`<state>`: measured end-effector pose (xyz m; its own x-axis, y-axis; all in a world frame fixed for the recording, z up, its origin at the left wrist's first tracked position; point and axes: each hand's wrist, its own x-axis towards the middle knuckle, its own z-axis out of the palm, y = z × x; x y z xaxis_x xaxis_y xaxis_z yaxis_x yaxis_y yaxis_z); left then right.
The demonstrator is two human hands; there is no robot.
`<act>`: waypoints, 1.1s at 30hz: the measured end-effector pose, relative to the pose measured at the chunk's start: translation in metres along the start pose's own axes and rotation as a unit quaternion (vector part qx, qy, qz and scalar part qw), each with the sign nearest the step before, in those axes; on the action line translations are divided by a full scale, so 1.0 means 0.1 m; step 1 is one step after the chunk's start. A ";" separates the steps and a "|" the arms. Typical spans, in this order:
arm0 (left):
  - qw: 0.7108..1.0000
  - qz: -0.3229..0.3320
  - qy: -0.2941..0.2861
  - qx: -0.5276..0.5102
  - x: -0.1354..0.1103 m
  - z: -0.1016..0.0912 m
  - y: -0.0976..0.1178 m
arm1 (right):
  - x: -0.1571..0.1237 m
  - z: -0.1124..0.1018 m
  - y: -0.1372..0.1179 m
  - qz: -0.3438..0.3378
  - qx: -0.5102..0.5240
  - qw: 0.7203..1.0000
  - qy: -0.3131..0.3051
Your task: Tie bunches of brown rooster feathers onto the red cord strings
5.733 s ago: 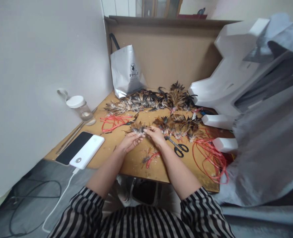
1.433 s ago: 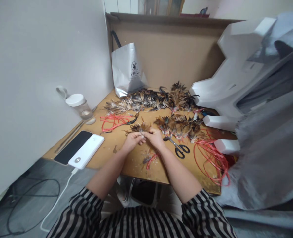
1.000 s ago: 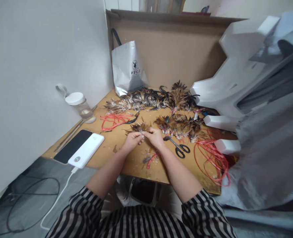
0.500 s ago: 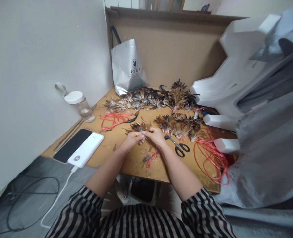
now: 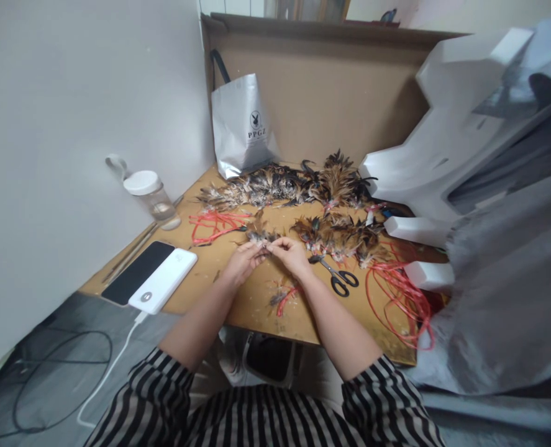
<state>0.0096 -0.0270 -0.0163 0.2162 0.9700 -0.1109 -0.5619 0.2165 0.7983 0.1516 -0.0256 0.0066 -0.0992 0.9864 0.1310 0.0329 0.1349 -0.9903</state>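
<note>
Between my hands is a small bunch of brown and grey feathers (image 5: 262, 233), its quill ends toward me. My left hand (image 5: 245, 261) is closed on the bunch, with the fingers curled beneath it. My right hand (image 5: 290, 256) pinches at the quill ends from the other side; its fingertips nearly meet those of the left. Just nearer to me lie feather scraps and a short piece of red strip (image 5: 282, 301). Black-handled scissors (image 5: 338, 276) rest to the right of my right hand. A row of tied feather bunches (image 5: 340, 236) lies behind them.
Red plastic strips (image 5: 403, 298) spread at the right edge, and more red strips (image 5: 214, 225) lie at left. A long feather heap (image 5: 275, 183) runs along the back by a silver bag (image 5: 242, 127). A phone (image 5: 138, 272), power bank (image 5: 163, 282) and bottle (image 5: 151, 195) stand left.
The fingers of my left hand have loosened and shifted a little to the left. More of the feather bunch shows above the hands, and the fingertips have moved slightly farther away.
</note>
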 end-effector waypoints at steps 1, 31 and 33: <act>1.000 0.002 -0.001 -0.003 0.00 0.00 -0.01 | 0.00 0.01 0.02 0.007 0.007 1.000 -0.004; 0.999 0.014 -0.048 -0.019 0.00 0.03 -0.05 | -0.09 0.06 0.01 -0.134 -0.279 0.951 -0.012; 0.999 0.016 -0.048 -0.019 0.00 0.04 -0.06 | -0.12 0.05 -0.03 -0.161 -0.359 0.919 0.008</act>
<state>0.0161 -0.0286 -0.0191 0.2729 0.9617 -0.0263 -0.5996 0.1914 0.7771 0.1473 -0.0380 0.0079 -0.2053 0.8847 0.4186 0.6528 0.4425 -0.6149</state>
